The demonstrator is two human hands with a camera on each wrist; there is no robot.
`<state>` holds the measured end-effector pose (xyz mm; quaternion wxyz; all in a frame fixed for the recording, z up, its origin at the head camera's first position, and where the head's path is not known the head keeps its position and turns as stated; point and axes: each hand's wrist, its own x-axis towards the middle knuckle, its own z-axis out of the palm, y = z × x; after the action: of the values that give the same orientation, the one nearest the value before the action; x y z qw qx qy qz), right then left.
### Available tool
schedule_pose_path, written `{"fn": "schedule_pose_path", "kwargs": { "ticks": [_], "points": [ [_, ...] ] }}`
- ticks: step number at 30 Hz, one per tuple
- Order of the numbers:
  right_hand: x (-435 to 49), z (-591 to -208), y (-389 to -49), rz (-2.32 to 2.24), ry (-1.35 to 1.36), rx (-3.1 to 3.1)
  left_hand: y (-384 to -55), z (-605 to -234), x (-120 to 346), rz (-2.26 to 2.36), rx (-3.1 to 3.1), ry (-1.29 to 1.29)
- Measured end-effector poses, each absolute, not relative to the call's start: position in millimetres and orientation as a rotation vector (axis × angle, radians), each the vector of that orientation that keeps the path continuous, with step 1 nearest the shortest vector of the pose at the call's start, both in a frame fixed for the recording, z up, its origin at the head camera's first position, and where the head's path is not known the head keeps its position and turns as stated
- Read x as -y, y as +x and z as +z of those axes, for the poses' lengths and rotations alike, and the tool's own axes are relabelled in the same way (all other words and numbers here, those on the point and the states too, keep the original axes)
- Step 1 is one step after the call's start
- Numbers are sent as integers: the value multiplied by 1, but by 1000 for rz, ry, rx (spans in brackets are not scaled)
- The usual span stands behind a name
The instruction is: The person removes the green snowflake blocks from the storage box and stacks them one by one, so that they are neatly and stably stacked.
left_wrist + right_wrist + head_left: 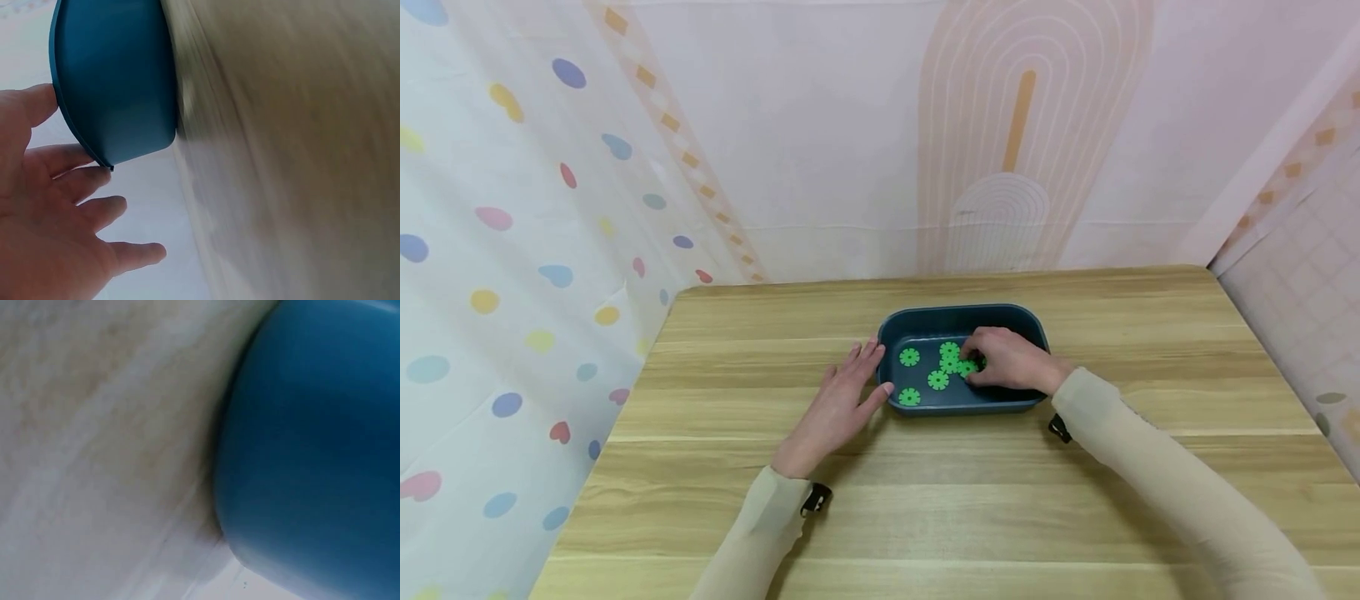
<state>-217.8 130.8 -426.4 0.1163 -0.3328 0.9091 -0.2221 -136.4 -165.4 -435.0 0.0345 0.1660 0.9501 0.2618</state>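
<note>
A dark blue oblong bin stands on the table with several green notched discs on its floor. At its left end my left hand has its fingers spread, fingertips and thumb against the rim. The left wrist view shows these fingers at the corner of the bin. My right hand reaches in from the right, thumb and index finger bent around a green disc. More green shows under that hand, partly hidden. Only the bin's outer wall appears in the right wrist view.
The bin sits on a wood-grain table, towards its far edge. A pale patterned curtain hangs behind, and a dotted one along the left side. Each wrist wears a black strap.
</note>
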Motion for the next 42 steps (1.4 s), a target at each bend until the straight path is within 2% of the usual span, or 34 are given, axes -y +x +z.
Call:
{"fn": "schedule_pose_path", "kwargs": {
  "ticks": [11,18,42],
  "points": [
    [-140,-413,-210,-783,-890,-2718,-138,-435,163,1020,-2924,448],
    [-147,-407,-199,-893,-927,-2741,-140,-435,163,1112,-2933,426],
    [-181,-398,-169,-1066,-874,-2817,-143,-440,169,1147,-2914,466]
  ]
}}
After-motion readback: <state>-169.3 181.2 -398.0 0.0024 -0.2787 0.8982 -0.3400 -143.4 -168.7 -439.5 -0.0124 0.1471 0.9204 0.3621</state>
